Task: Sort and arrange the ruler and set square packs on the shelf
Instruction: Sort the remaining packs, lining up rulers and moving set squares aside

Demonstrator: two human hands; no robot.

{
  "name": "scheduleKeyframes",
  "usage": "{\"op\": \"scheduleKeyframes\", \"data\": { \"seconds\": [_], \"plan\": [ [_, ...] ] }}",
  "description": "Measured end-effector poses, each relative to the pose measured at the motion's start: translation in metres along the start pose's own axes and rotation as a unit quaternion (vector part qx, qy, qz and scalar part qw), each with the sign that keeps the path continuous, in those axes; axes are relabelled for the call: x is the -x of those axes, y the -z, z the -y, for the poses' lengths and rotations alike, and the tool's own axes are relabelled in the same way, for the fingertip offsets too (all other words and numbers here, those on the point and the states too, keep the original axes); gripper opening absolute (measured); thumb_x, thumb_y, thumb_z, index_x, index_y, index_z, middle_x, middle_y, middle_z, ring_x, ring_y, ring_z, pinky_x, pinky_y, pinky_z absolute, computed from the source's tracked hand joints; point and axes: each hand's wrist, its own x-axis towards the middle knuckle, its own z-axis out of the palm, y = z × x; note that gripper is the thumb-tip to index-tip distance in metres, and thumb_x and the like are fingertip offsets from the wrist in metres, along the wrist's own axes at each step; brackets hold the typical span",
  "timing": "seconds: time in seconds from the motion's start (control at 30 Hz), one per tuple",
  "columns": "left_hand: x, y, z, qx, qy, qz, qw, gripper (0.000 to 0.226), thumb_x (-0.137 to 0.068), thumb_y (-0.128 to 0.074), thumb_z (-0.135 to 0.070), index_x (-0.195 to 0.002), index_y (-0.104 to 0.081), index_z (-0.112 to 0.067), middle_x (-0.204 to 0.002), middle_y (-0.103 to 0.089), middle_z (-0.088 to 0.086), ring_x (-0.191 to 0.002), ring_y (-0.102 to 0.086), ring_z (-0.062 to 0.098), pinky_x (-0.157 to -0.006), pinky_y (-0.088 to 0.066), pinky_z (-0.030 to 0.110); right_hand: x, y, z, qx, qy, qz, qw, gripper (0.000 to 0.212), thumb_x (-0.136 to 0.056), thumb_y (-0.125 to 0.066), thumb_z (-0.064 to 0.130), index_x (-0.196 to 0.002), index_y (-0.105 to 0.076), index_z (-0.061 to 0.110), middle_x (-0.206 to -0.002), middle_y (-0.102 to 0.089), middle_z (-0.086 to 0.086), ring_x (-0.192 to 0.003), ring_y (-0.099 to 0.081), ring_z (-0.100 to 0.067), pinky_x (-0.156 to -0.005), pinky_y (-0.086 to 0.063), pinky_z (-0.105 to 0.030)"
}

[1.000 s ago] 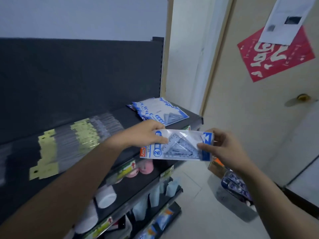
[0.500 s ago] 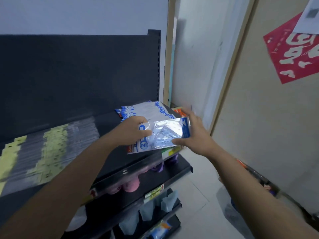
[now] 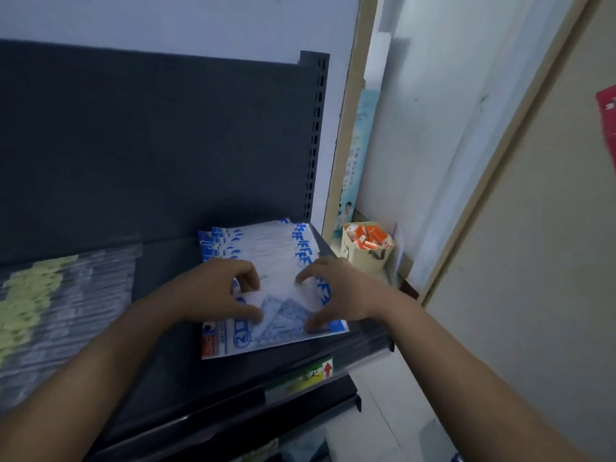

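Observation:
A set square pack (image 3: 283, 331), clear with blue and white print, lies flat on top of a fanned stack of like packs (image 3: 263, 241) at the right end of the dark shelf (image 3: 173, 378). My left hand (image 3: 213, 295) rests on the pack's left part, with bent fingers and thumb touching it from above. On its right part, my right hand (image 3: 340, 291) presses down with spread fingertips and thumb. A row of clear ruler packs with yellow labels (image 3: 60, 311) covers the left of the shelf.
A dark back panel (image 3: 150, 145) rises behind the shelf. Past the shelf's right end stands a small box of orange items (image 3: 366, 245) against the wall. A price label (image 3: 313, 375) is on the shelf's front lip. Lower shelves lie below, and a door is at the right.
Both hands carried the set square pack from in front of the shelf onto the stack, and it now lies flat there. The view moved closer to the shelf's right end.

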Motion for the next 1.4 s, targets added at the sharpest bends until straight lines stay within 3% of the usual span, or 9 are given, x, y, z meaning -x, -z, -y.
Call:
{"op": "scheduleKeyframes", "data": {
  "seconds": [0.17,0.27,0.33,0.47,0.6,0.87,1.03,1.27,1.4],
  "plan": [
    [0.000,-0.003,-0.013,0.003,0.052,-0.007,0.999,0.056,-0.051,-0.083,-0.063,-0.095,-0.058,-0.040,-0.096,-0.058,-0.023,-0.082,-0.055,-0.001,-0.069,-0.045,0.016,-0.016,0.006,-0.014,0.004,0.060,0.066,0.996,0.085,-0.068,-0.080,0.045,-0.140,-0.036,0.030,-0.145,-0.033,0.002,-0.132,-0.028,-0.021,-0.110,-0.030,-0.044],
    [0.008,-0.005,-0.027,-0.023,0.071,-0.049,0.996,0.047,-0.058,-0.085,-0.054,-0.087,-0.054,-0.036,-0.089,-0.057,-0.018,-0.080,-0.054,0.006,-0.069,-0.044,0.019,-0.028,0.010,-0.017,0.014,0.109,0.037,0.993,0.084,-0.072,-0.075,0.052,-0.142,-0.034,0.028,-0.145,-0.036,0.000,-0.132,-0.032,-0.022,-0.109,-0.032,-0.044],
    [0.019,-0.009,-0.039,-0.075,0.108,-0.095,0.987,0.046,-0.063,-0.080,-0.058,-0.092,-0.053,-0.035,-0.094,-0.058,-0.016,-0.086,-0.055,0.011,-0.075,-0.045,0.025,-0.036,0.011,-0.017,0.033,0.137,-0.009,0.990,0.082,-0.078,-0.068,0.055,-0.145,-0.030,0.027,-0.142,-0.040,-0.004,-0.129,-0.038,-0.024,-0.107,-0.034,-0.040],
    [0.051,-0.016,-0.063,-0.184,0.258,-0.212,0.925,0.073,-0.066,-0.052,-0.084,-0.117,-0.056,-0.032,-0.111,-0.061,-0.009,-0.101,-0.061,0.019,-0.077,-0.045,0.030,-0.042,0.009,-0.011,0.087,0.206,-0.110,0.969,0.080,-0.084,-0.059,0.054,-0.149,-0.023,0.024,-0.141,-0.043,-0.007,-0.128,-0.039,-0.028,-0.105,-0.034,-0.041],
    [0.095,-0.016,-0.084,-0.234,0.341,-0.253,0.875,0.078,-0.070,-0.033,-0.086,-0.118,-0.055,-0.028,-0.118,-0.063,0.000,-0.106,-0.059,0.025,-0.080,-0.044,0.034,-0.037,0.000,0.014,0.042,0.272,-0.143,0.951,0.075,-0.085,-0.059,0.051,-0.147,-0.028,0.022,-0.143,-0.041,-0.006,-0.128,-0.036,-0.029,-0.106,-0.031,-0.042],
    [0.216,-0.008,-0.098,-0.297,0.491,-0.259,0.777,0.089,-0.077,-0.023,-0.084,-0.133,-0.048,-0.020,-0.127,-0.057,0.005,-0.115,-0.052,0.028,-0.091,-0.040,0.041,-0.009,-0.031,0.123,0.012,0.368,-0.114,0.923,0.069,-0.084,-0.060,0.049,-0.142,-0.035,0.022,-0.143,-0.039,-0.005,-0.128,-0.037,-0.031,-0.102,-0.036,-0.043],
    [0.305,0.003,-0.078,-0.259,0.533,-0.277,0.756,0.107,-0.065,-0.016,-0.093,-0.137,-0.045,-0.019,-0.126,-0.058,0.006,-0.110,-0.057,0.028,-0.085,-0.044,0.040,0.013,-0.067,0.223,-0.011,0.438,-0.089,0.894,0.060,-0.086,-0.059,0.049,-0.136,-0.042,0.020,-0.139,-0.043,-0.003,-0.125,-0.041,-0.028,-0.097,-0.040,-0.041],
    [0.444,0.042,-0.024,-0.267,0.589,-0.303,0.700,0.097,-0.065,-0.019,-0.093,-0.120,-0.052,-0.021,-0.115,-0.061,0.000,-0.106,-0.058,0.025,-0.080,-0.046,0.040,0.039,-0.110,0.377,-0.061,0.468,-0.087,0.877,0.076,-0.086,-0.056,0.053,-0.147,-0.024,0.021,-0.143,-0.041,-0.007,-0.126,-0.043,-0.031,-0.095,-0.042,-0.043],
    [0.518,0.065,0.015,-0.271,0.608,-0.303,0.682,0.091,-0.069,-0.024,-0.090,-0.119,-0.052,-0.019,-0.118,-0.060,0.002,-0.108,-0.057,0.026,-0.078,-0.043,0.039,0.049,-0.135,0.455,-0.086,0.468,-0.075,0.876,0.076,-0.086,-0.058,0.052,-0.146,-0.024,0.019,-0.141,-0.043,-0.009,-0.126,-0.045,-0.032,-0.095,-0.042,-0.044]
  ]
}}
